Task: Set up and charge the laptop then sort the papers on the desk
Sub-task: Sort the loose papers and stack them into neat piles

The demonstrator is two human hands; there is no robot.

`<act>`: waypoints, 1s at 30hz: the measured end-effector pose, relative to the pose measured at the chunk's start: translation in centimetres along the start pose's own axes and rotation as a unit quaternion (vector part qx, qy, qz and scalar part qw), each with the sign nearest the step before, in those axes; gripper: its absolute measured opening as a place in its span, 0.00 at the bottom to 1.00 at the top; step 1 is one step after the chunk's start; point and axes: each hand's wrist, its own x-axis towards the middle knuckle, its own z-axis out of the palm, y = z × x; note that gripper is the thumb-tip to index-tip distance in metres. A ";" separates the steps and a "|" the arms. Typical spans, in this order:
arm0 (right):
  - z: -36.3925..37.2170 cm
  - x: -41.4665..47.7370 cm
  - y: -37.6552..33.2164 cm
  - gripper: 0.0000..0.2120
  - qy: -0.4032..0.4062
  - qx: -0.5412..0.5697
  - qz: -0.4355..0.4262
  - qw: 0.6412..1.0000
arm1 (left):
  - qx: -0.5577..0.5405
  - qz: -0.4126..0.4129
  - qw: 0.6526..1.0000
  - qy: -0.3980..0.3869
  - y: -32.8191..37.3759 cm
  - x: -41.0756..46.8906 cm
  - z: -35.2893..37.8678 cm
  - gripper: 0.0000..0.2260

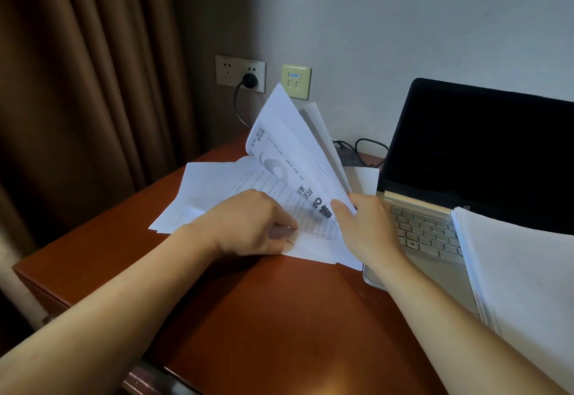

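Our left hand (248,223) pinches a sheet (313,244); our right hand (363,223) holds the other pages (289,146) up, out of its way.

Table (264,317): glossy red-brown wood. On table: papers (217,183), matt white; laptop (435,233), satin gold casing, glossy black screen.

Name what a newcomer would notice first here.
A fan of white printed sheets rises at centre, gripped by the right hand, while the left hand pinches flat sheets on the reddish-brown wooden desk. At right, an open gold laptop with a dark screen carries a white paper stack over its right side.
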 end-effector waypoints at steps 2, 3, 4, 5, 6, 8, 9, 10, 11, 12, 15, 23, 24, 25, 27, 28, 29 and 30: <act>0.0 0.0 0.0 0.21 -0.008 0.000 -0.009 1.000 | 0.005 0.003 1.000 0.004 0.0 0.0 0.2 0.19; 0.0 0.0 0.0 0.21 -0.010 0.001 -0.011 1.000 | 0.009 0.008 1.000 0.009 -0.1 -0.1 0.3 0.20; 0.1 0.1 0.1 0.21 -0.012 0.003 -0.011 1.000 | 0.017 0.012 1.000 0.010 -0.1 0.0 0.4 0.21; 0.1 0.1 0.2 0.21 -0.016 0.007 -0.010 1.000 | 0.024 0.020 0.999 0.014 -0.3 0.0 0.4 0.20; 0.2 0.2 0.2 0.22 -0.022 0.012 -0.009 1.000 | 0.032 0.023 0.999 0.017 -0.3 0.1 0.4 0.18; 0.2 0.1 0.2 0.22 -0.039 0.023 -0.012 0.999 | 0.048 0.026 0.998 0.031 -0.4 0.2 0.3 0.14; 0.1 0.1 0.0 0.22 -0.049 0.025 -0.017 0.998 | 0.059 0.029 0.997 0.043 -0.5 0.3 0.4 0.13; 0.1 0.0 -0.1 0.21 -0.059 0.024 -0.021 0.998 | 0.065 0.029 0.996 0.054 -0.6 0.5 0.4 0.13; 0.0 0.0 -0.3 0.21 -0.066 0.024 -0.025 0.997 | 0.065 0.026 0.996 0.063 -0.6 0.7 0.4 0.14; -0.1 -0.1 -0.4 0.21 -0.072 0.025 -0.028 0.997 | 0.069 0.022 0.995 0.070 -0.6 1.0 0.2 0.14; -0.4 -0.4 -1.1 0.22 -0.079 0.050 -0.030 0.995 | 0.082 0.018 0.992 0.090 -0.7 2.9 -0.9 0.08; -1.1 0.7 -0.7 0.14 -0.043 0.082 0.042 0.995 | 0.118 0.052 0.937 0.325 1.0 7.5 -1.1 0.11; -1.5 1.0 -0.8 0.15 -0.027 0.093 0.057 0.994 | 0.091 0.017 0.923 0.375 1.3 7.7 -0.6 0.15; -2.1 1.3 -1.0 0.14 -0.012 0.118 0.072 0.990 | 0.050 -0.026 0.908 0.414 1.4 8.0 -0.1 0.18; -3.5 1.7 -1.8 0.10 0.013 0.186 0.094 0.978 | -0.057 -0.115 0.884 0.449 1.7 8.3 0.2 0.25; -4.3 1.8 -2.3 0.07 0.016 0.222 0.100 0.970 | -0.135 -0.154 0.872 0.444 1.8 8.4 -0.1 0.27; -5.1 1.9 -2.7 0.04 0.011 0.265 0.101 0.959 | -0.236 -0.190 0.850 0.430 2.0 8.6 -0.6 0.28; -5.9 2.0 -3.1 0.03 0.000 0.313 0.100 0.944 | -0.354 -0.230 0.812 0.404 2.4 8.8 -1.3 0.29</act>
